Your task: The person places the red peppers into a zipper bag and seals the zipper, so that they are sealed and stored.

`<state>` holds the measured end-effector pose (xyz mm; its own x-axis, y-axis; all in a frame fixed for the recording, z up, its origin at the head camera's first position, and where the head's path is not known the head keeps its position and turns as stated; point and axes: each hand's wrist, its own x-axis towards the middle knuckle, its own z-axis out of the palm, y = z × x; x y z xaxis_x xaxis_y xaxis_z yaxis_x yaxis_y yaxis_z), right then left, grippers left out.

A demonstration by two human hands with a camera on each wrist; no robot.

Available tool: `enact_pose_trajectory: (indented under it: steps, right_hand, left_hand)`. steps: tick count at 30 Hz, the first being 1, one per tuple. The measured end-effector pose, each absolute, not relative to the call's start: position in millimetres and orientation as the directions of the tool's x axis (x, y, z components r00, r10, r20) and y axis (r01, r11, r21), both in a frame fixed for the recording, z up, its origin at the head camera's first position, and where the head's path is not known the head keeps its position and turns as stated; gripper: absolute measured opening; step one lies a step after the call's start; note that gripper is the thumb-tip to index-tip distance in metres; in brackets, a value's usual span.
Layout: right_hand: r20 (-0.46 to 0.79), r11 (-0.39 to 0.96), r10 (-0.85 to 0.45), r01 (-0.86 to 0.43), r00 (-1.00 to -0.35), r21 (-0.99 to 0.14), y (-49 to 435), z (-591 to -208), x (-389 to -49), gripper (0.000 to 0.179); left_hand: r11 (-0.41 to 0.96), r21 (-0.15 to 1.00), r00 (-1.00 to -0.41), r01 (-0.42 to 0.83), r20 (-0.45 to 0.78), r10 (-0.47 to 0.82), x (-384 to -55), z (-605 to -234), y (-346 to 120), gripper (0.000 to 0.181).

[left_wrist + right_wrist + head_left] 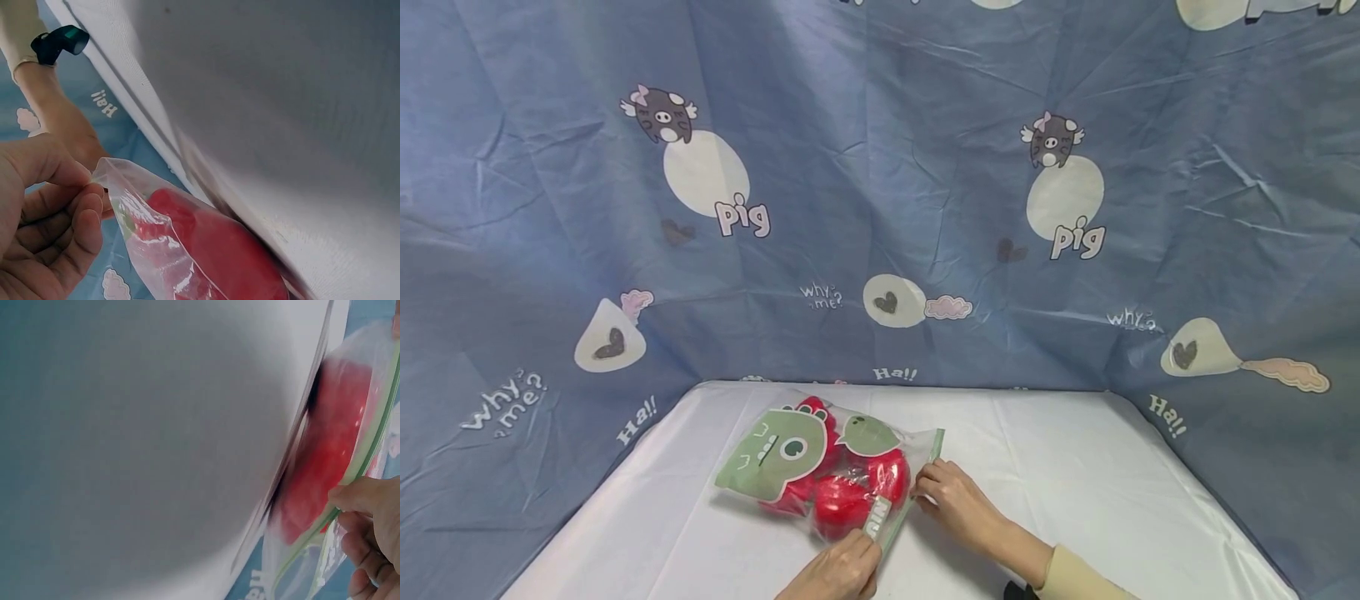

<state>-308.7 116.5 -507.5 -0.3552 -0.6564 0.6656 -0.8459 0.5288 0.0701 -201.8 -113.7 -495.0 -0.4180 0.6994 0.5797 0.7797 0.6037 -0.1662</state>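
Note:
A clear zip bag (868,435) with a green cartoon monster print lies on the white table, its green-edged mouth facing right. Several glossy red objects (841,504) fill it, their kind blurred by the plastic. My left hand (838,568) pinches the near corner of the mouth between thumb and fingers, as the left wrist view shows. Farther along the same edge, my right hand (953,504) pinches the green zip strip (370,447), thumb on one side and fingers on the other. Below that thumb in the right wrist view, the strip's two edges spread apart.
The white cloth-covered table (1075,483) extends around the bag. A blue curtain (865,192) with pig prints hangs behind and along both sides. A black wrist device (61,44) sits on my right forearm.

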Motion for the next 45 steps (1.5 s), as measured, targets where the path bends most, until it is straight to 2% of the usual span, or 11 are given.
enact_pose_trajectory:
  steps: [9, 12, 17, 22, 28, 33, 45]
  right_hand:
    - [0.717, 0.537, -0.626, -0.836, -0.306, 0.112, 129, -510, -329, 0.022]
    - [0.725, 0.551, -0.620, -0.824, -0.300, 0.131, 133, -510, -336, 0.022]
    - [0.729, 0.581, -0.606, -0.803, -0.319, 0.132, 140, -512, -345, 0.023]
    - [0.731, 0.591, -0.600, -0.796, -0.326, 0.131, 148, -514, -352, 0.023]
    - [0.733, 0.664, -0.552, -0.741, -0.398, 0.099, 160, -515, -366, 0.025]
    - [0.719, 0.710, -0.522, -0.701, -0.459, 0.068, 167, -515, -371, 0.025]
    - [0.690, 0.730, -0.477, -0.683, -0.544, -0.033, 166, -514, -371, 0.021]
  left_hand:
    - [0.587, -0.140, -0.418, 0.798, 0.574, 0.704, -201, -496, -112, 0.029]
    - [0.581, -0.164, -0.393, 0.797, 0.590, 0.705, -200, -496, -111, 0.031]
    - [0.574, -0.219, -0.344, 0.789, 0.618, 0.707, -200, -497, -111, 0.033]
    - [0.571, -0.227, -0.358, 0.789, 0.586, 0.727, -198, -498, -110, 0.031]
    - [0.571, -0.249, -0.359, 0.782, 0.569, 0.740, -196, -499, -108, 0.032]
    - [0.555, -0.192, -0.384, 0.809, 0.542, 0.747, -195, -500, -107, 0.032]
    - [0.530, -0.207, -0.372, 0.822, 0.509, 0.776, -197, -498, -105, 0.033]
